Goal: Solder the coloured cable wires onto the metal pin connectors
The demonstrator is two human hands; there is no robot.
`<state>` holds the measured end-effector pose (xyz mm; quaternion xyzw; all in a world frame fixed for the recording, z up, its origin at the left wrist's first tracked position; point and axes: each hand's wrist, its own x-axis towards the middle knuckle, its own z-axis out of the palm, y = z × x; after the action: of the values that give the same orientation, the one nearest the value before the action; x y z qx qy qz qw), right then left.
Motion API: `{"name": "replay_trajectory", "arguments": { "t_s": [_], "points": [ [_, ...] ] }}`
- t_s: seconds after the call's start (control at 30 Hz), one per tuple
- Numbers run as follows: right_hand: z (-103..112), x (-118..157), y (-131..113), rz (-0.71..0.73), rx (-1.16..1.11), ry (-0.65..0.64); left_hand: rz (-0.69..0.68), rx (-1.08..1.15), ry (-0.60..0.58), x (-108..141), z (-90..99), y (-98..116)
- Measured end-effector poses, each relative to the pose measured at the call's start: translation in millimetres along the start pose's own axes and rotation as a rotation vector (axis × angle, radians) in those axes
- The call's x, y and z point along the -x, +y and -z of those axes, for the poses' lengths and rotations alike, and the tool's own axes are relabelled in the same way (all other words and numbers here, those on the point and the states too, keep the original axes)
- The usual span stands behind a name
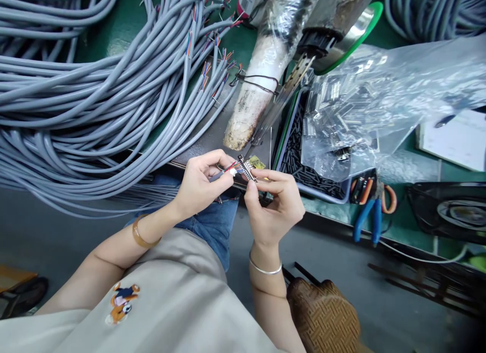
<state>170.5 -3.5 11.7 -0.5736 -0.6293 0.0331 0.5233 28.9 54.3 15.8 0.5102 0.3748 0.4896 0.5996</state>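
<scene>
My left hand (205,183) pinches the stripped end of a grey cable (217,176), from which thin red and blue wires fan out toward the right. Between my two hands a small metal connector (247,169) with a row of pins meets these wires. My right hand (274,199) grips the connector's right side between thumb and fingers. Just above it is the tip of a soldering iron (261,128), with a yellow sponge-like piece (256,162) beside it. Whether every wire touches a pin is too small to tell.
Grey cables (114,100) cover the table's left. A wrapped white tube (252,90) slants above my hands. To the right are a tray of black sleeves (347,191), a plastic bag of metal parts (364,100) and blue-handled pliers (375,216). A stool (326,312) stands below.
</scene>
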Motion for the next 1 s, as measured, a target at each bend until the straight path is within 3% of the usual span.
{"name": "replay_trajectory", "arguments": {
  "t_s": [0.5,1.0],
  "points": [
    [-2.2,-10.8,-1.1,-0.084,-0.013,-0.052,-0.046,-0.058,0.007,-3.3,1.6,1.3],
    [-1.3,-23.2,-5.2,-0.049,-0.02,-0.058,-0.077,-0.106,-0.009,-7.3,2.8,8.7]
  ]
}}
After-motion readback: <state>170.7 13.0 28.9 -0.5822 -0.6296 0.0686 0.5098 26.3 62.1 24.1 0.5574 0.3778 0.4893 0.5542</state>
